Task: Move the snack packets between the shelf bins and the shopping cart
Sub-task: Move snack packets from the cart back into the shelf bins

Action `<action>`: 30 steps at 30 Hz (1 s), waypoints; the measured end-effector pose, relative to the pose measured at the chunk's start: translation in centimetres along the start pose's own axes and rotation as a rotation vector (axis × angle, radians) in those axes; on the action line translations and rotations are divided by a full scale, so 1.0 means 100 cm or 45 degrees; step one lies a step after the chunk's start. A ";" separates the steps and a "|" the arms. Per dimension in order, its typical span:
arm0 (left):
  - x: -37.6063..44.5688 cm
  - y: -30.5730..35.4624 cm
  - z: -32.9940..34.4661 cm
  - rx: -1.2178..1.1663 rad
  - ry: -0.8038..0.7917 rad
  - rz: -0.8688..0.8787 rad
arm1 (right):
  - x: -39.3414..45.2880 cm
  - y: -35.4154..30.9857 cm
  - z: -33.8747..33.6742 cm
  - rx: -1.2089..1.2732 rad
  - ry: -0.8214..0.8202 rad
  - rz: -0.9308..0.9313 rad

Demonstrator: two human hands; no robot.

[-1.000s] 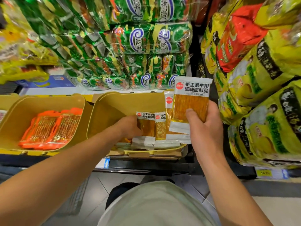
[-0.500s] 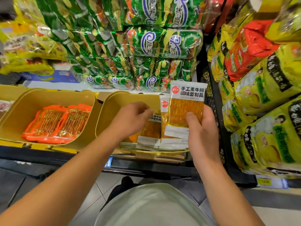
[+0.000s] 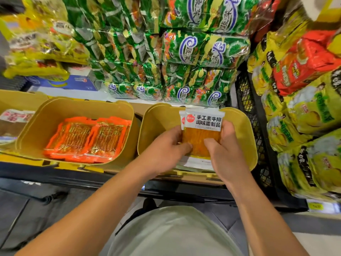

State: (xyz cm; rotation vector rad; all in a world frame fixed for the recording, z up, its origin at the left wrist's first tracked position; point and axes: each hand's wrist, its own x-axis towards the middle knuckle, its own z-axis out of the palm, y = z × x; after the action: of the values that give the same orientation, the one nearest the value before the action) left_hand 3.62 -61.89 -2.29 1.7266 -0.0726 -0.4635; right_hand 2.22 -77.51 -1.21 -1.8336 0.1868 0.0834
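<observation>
**Shelf-bin stock: yellow snack packets held in both hands**

Nearest the camera was the person's pale shirt [image 3: 173, 235], with both bare forearms reaching forward over a dark tiled floor [image 3: 27, 215].

Left hand [image 3: 166, 146]: fingers curled, thumb tip pressed on the lower left of the front packet; the other fingers were hidden behind the stack.

Right hand [image 3: 224, 150]: thumb laid on the packet's lower face, fingers wrapped round its right edge.

Yellow snack packets [image 3: 202, 130]: a small stack, held upright between the two hands just above the right-hand bin; white header with black characters and a red round mark, a second packet's edge showing at the left. How many were in the stack could not be told.

Right-hand bin [image 3: 245, 133]: mustard-yellow, on the shelf front; more pale packets lay flat in it below the hands.

Middle bin [image 3: 77, 109]: same colour, just left of it, holding orange packets [image 3: 88, 139] lying flat in two overlapping piles.

Far-left bin [image 3: 16, 100]: partly seen, a pale packet inside.

Behind the bins: stacked green packs [image 3: 184, 52], yellow bags [image 3: 36, 43] to the left, a blue box [image 3: 60, 83] under them.

Right side: a black mesh rack [image 3: 247, 111] carrying yellow-green bags [image 3: 304, 126] and a red bag [image 3: 302, 65].
</observation>
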 end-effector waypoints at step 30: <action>-0.014 -0.043 -0.124 0.995 0.057 0.315 | 0.057 0.027 0.113 -1.293 -0.090 0.208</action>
State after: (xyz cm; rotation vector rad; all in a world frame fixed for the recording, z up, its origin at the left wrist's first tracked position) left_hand 5.69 -49.00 -4.29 2.4484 -0.4822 -0.2154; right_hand 7.82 -67.78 -7.64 -2.8158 0.2725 0.4175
